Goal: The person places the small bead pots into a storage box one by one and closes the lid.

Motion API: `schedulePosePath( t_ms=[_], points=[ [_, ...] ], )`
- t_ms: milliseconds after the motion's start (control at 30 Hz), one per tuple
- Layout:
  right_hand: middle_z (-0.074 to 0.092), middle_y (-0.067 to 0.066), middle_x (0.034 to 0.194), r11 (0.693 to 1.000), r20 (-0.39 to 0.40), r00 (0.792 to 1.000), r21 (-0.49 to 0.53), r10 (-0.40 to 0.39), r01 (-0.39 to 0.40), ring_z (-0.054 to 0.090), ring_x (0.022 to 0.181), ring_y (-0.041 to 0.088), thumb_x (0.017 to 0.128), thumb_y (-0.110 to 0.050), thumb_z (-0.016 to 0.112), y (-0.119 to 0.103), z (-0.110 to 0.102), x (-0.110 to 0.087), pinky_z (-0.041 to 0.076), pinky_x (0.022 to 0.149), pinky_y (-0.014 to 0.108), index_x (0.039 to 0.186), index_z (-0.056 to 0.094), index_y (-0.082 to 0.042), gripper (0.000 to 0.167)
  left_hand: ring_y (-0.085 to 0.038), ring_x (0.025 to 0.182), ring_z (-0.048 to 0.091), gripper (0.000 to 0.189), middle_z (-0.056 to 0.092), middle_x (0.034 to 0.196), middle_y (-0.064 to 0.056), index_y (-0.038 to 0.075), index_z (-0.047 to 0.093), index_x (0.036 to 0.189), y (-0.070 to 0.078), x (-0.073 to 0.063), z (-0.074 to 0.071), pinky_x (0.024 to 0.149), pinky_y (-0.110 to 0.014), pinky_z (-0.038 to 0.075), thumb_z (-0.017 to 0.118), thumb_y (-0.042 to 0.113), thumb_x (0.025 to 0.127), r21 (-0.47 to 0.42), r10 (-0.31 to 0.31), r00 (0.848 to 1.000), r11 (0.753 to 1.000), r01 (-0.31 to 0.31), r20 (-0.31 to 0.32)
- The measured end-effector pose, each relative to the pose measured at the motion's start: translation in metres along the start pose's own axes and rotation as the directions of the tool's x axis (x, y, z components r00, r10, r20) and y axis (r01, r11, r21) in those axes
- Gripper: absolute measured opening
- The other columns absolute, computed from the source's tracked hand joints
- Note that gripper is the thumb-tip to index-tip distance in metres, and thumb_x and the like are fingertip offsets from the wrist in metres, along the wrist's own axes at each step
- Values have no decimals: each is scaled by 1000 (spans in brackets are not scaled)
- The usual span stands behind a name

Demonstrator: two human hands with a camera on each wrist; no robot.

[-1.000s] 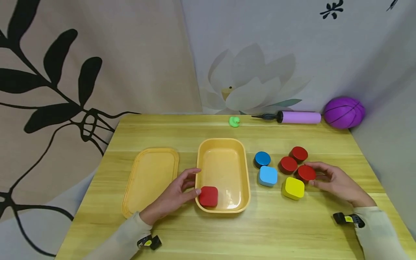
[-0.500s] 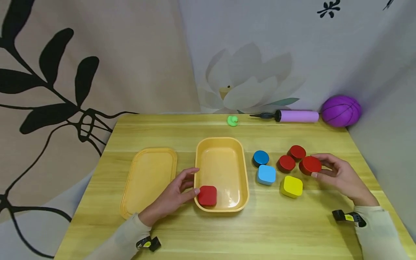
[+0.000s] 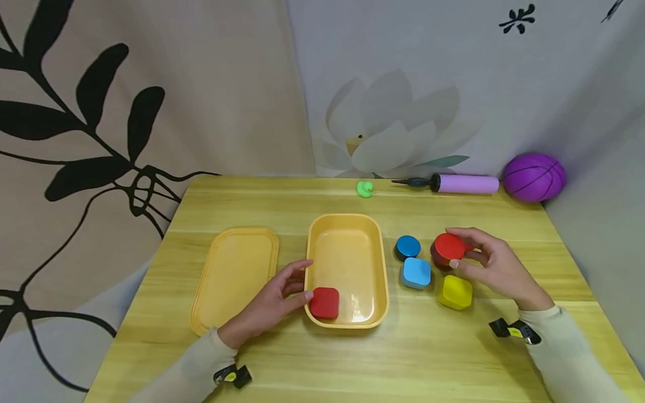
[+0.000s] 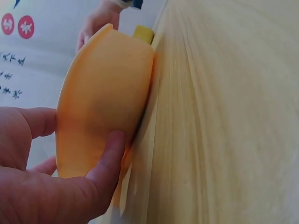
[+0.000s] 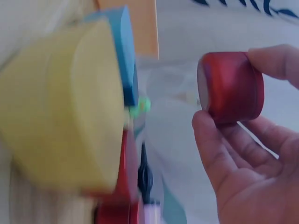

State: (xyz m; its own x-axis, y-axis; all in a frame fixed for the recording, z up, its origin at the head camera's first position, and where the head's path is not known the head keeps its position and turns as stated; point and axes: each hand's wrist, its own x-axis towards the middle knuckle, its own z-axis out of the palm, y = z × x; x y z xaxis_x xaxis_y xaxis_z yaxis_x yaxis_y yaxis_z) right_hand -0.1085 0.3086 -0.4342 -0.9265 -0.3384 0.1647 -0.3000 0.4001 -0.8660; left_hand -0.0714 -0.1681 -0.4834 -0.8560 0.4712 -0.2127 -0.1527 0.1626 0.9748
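Observation:
My left hand [image 3: 276,299] grips the near left wall of an orange-yellow plastic box [image 3: 384,268], fingertips at its rim. In the left wrist view, a finger lies along the outside of the wall. A red rounded-square block [image 3: 325,303] lies in the box's near left corner. To the right, my right hand [image 3: 496,266] pinches a red round block [image 5: 231,86] between thumb and fingers, raised above the others. The other two red round blocks are mostly hidden under it and the hand in the head view. A yellow block [image 3: 456,293] sits just below that hand.
A blue round block [image 3: 407,247] and light-blue square block [image 3: 416,273] stand between box and right hand. The box's flat lid [image 3: 237,280] lies left. Along the back are a green toy duck [image 3: 365,189], a purple hand pump [image 3: 466,183] and a purple ball [image 3: 534,177].
My right hand has lifted the nearest red round block off the table and moved it leftward over the other red blocks. The left hand stays at the box wall.

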Motion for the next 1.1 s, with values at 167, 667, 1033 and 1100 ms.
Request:
schedulePosePath(
  t_ms=[167,667,1033,1100],
  points=[
    [68,2,129,998,42,998,27,-54,53,72,106,8,90,5,79,-12,22,13,59,92,18,143,61,-5,57,-39,138,55,72,46,151,-24,20,33,165,-2,1,1,96,-31,61,71,21,104,-26,-7,1000,1000,7,6],
    [67,0,139,993,199,972,28,-121,118,69,116,13,89,-13,86,-36,87,39,59,99,26,144,61,-17,61,-38,141,54,69,48,151,-20,22,33,165,1,0,6,97,-26,59,68,20,105,17,-8,1000,1000,8,-28],
    [68,-9,129,970,315,928,-65,-201,232,67,115,10,86,-20,87,-45,122,51,61,95,34,139,66,-14,57,-33,140,56,67,52,150,-16,29,36,163,-2,2,7,97,-24,58,69,25,105,71,-15,999,997,18,-45],
    [69,-11,129,959,348,914,-108,-210,261,67,115,9,85,-21,87,-47,127,52,60,96,34,137,67,-16,56,-33,139,56,66,52,149,-16,30,36,163,-1,2,7,98,-24,57,69,25,105,76,-12,999,997,15,-50]
  ],
)
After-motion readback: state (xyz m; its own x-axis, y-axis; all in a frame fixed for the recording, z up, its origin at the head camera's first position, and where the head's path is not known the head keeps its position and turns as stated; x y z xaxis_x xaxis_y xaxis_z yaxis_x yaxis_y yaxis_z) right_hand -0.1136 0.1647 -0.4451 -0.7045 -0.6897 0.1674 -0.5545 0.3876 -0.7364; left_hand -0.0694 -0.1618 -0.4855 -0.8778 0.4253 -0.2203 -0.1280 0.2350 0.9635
